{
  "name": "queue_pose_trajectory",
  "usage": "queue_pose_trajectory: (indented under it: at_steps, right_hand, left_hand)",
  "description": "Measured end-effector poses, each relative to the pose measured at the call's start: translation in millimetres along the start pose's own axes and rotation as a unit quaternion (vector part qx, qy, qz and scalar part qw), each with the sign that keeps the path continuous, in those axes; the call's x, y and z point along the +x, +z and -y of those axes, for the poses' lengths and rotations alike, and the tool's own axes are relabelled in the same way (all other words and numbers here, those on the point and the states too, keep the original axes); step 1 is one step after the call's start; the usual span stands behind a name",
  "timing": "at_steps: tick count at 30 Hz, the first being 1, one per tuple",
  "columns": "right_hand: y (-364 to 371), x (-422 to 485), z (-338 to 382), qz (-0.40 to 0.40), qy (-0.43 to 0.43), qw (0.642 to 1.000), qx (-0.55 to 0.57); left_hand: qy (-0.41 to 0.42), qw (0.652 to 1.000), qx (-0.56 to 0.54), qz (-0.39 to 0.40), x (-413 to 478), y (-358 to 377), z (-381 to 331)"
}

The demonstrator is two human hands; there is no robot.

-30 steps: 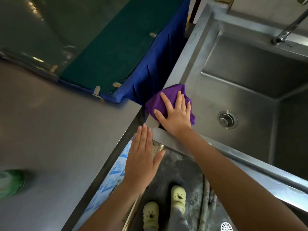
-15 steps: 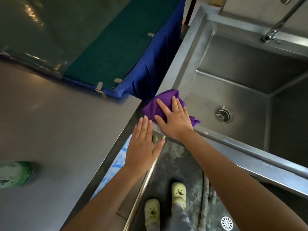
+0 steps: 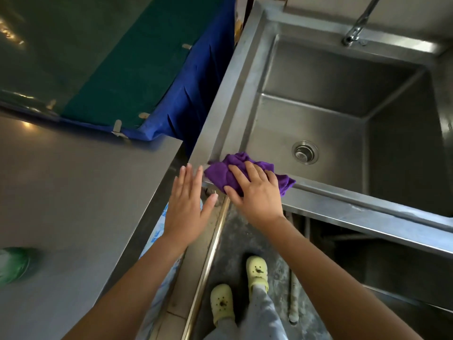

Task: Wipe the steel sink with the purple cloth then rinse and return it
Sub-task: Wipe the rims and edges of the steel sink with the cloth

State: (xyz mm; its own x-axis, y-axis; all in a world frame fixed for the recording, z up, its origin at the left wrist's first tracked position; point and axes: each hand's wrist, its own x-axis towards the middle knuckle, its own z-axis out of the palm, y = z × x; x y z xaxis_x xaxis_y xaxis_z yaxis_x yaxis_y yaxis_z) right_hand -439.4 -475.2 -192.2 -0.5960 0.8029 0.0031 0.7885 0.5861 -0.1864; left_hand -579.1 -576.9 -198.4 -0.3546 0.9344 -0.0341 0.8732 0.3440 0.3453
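Observation:
The steel sink [image 3: 232,99] fills the right half of the head view, with a round drain [image 3: 304,152] in its basin floor. A crumpled purple cloth [image 3: 231,169] lies on the sink's near left corner, draped over the front rim. My right hand [image 3: 255,190] presses flat on the cloth with fingers spread over it. My left hand [image 3: 187,204] hovers open, fingers together, over the gap between the steel counter and the sink, holding nothing.
A steel counter [image 3: 73,192] lies to the left with a green object [image 3: 14,265] at its edge. Blue and green fabric [image 3: 157,77] hangs behind. The tap [image 3: 360,20] stands at the sink's back rim. My feet in yellow clogs [image 3: 256,271] stand on the floor below.
My right hand has slid the purple cloth from the sink's left rim towards me, round the near corner and onto the front rim. My left hand has stayed by the counter edge.

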Motion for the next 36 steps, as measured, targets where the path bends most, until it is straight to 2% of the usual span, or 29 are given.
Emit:
queue_pose_trajectory:
  at_steps: [6,11,16,25,36]
  right_hand:
    - [-9,-26,-32,-0.014,0.054,0.998,-0.004]
    - [-23,-21,-45,0.007,0.108,0.994,0.011]
    - [-16,-6,-41,-0.011,0.070,0.997,0.018]
    - [-6,-20,-47,-0.055,0.099,0.994,-0.009]
    - [-12,-62,-117,-0.072,0.128,0.988,-0.036]
  left_hand:
    - [0.065,0.996,0.055,0.027,13,10,-24]
    - [0.066,0.998,0.011,0.008,29,13,-31]
    - [0.102,0.994,0.020,0.017,47,15,-41]
    - [0.110,0.991,0.060,0.041,51,19,-58]
    - [0.173,0.978,0.087,0.076,55,32,-101]
